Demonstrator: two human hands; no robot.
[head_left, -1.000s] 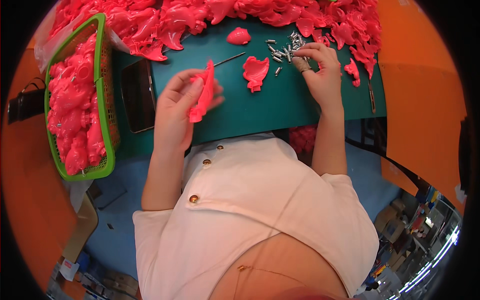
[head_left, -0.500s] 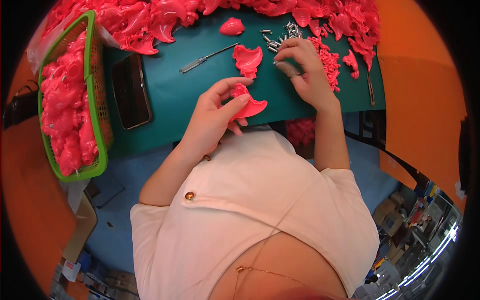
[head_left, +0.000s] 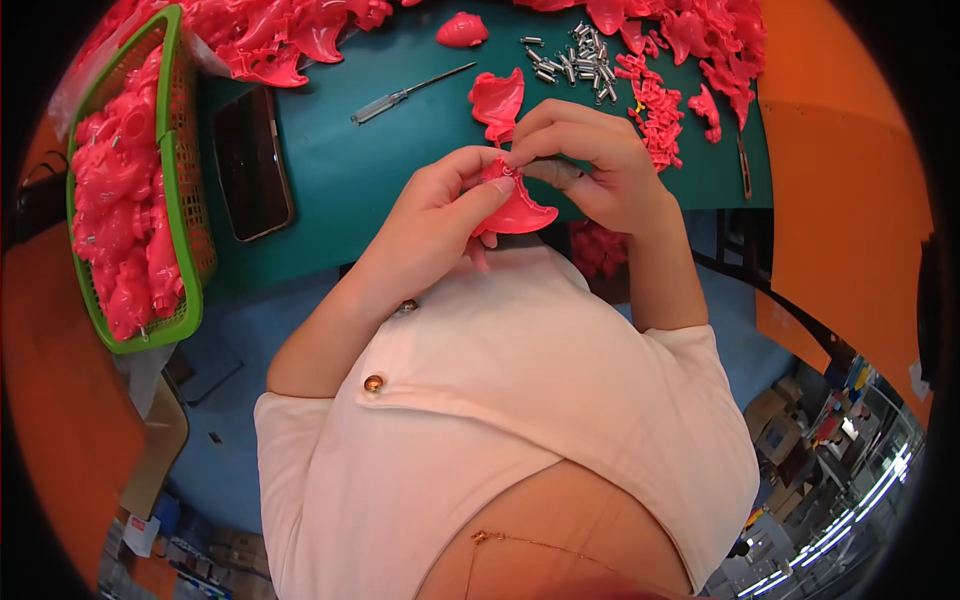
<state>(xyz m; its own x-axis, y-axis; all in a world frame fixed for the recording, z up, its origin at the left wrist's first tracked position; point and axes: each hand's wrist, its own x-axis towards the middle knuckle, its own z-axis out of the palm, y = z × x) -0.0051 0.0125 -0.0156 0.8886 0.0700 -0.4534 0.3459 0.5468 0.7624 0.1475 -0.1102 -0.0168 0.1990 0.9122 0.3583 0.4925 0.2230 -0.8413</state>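
Observation:
My left hand [head_left: 440, 205] is closed on a curved pink plastic shell [head_left: 520, 213], thumb on top and fingers beneath. Over the shell's upper end, my right hand [head_left: 605, 165] pinches a small metal spring [head_left: 508, 171], mostly hidden by the fingertips. The two hands nearly touch there. Just beyond them on the green table [head_left: 330, 190] lies another pink shell half [head_left: 497, 100]. Loose metal springs [head_left: 585, 60] are scattered past my right hand, beside a heap of small pink pieces [head_left: 655, 120].
A screwdriver [head_left: 410, 92] and a dark phone [head_left: 253, 165] lie to the left. At far left stands a green basket [head_left: 185, 230] full of pink parts. Pink shells [head_left: 270, 45] are piled along the back. A slim metal-ended tool [head_left: 744, 165] lies near the right edge.
My right hand has come from the spring pile, leftward and nearer, to the shell in my left hand. The shell has shifted slightly right, and the whole view has moved a little.

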